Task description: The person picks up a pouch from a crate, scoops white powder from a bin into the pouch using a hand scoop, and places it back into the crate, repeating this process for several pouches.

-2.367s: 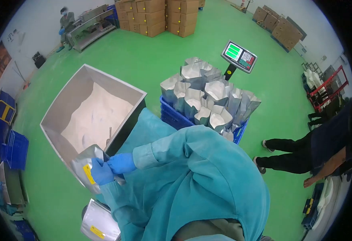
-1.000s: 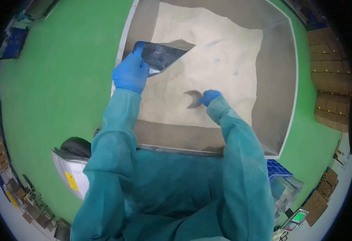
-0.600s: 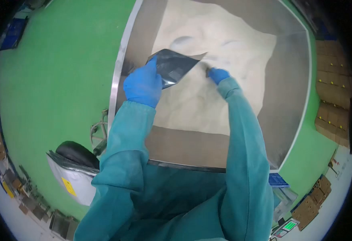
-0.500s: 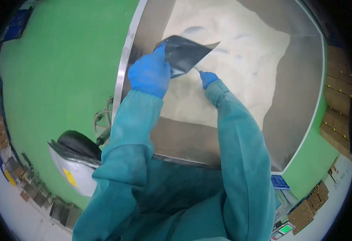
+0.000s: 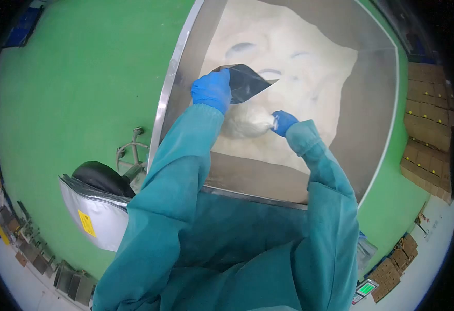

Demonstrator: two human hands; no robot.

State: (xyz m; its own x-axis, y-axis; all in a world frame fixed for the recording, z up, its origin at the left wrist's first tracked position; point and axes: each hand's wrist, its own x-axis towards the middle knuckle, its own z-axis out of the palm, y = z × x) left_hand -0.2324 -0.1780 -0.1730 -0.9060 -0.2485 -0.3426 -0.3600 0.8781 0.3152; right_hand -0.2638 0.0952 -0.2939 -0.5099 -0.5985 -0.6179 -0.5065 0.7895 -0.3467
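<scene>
My blue-gloved left hand [image 5: 210, 90] grips the edge of a bag [image 5: 245, 85] with a dark grey inside, holding its mouth open above the powder. Just below and to the right, my gloved right hand [image 5: 284, 123] is closed around what looks like the handle of a scoop [image 5: 250, 123], heaped with pale powder. Most of the scoop is hidden by its load. Both hands are over a large steel tub [image 5: 369, 98], in which a broad bed of cream-coloured powder [image 5: 315, 67] lies with several dents.
Silver bags [image 5: 95, 220] with a yellow label stand at the lower left, beside a black rounded object [image 5: 102, 179]. Green floor [image 5: 92, 93] runs along the tub's left side. Cardboard boxes [image 5: 429, 119] are stacked at right. A green-lit display [image 5: 366, 288] shows at lower right.
My right hand has pulled back toward me and right, and the scoop now shows heaped with powder. The bag has moved slightly right and down in the view, still in my left hand.
</scene>
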